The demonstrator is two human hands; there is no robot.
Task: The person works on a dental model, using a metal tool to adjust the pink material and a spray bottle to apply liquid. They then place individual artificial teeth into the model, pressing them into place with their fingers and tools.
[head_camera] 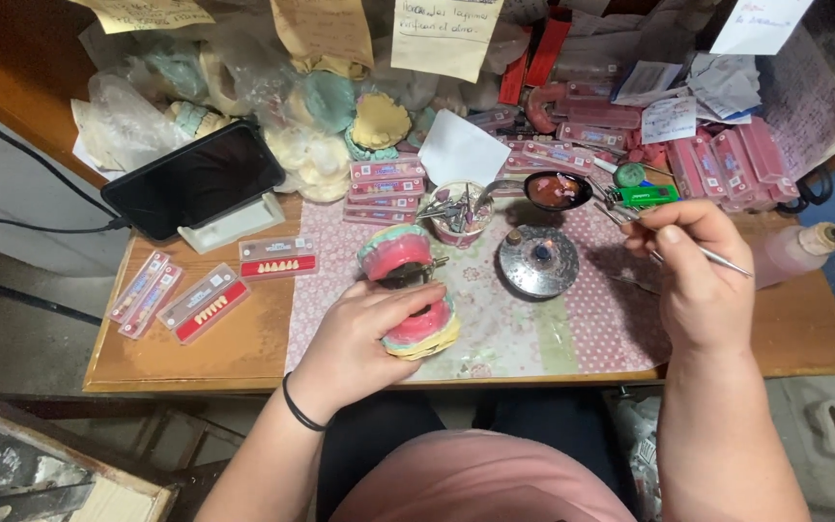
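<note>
My left hand [364, 333] grips a hinged dental model [408, 290] with pink wax gums on green and yellow plaster bases, held open on the patterned mat [524, 324]. My right hand [698, 275] holds a thin metal wax instrument [722, 259], its tip pointing left toward a black spoon-like ladle of reddish wax [558, 189]. A round metal burner lid [537, 260] sits between my hands. A black band circles my left wrist.
Flat cards of artificial teeth [207, 302] lie at the left of the wooden table [195, 353]. A phone on a white stand [195, 181], a cup of burs [458, 213], bagged plaster casts [321, 135], pink boxes [727, 159], a green lighter [647, 195] and a bottle [799, 249] crowd the back.
</note>
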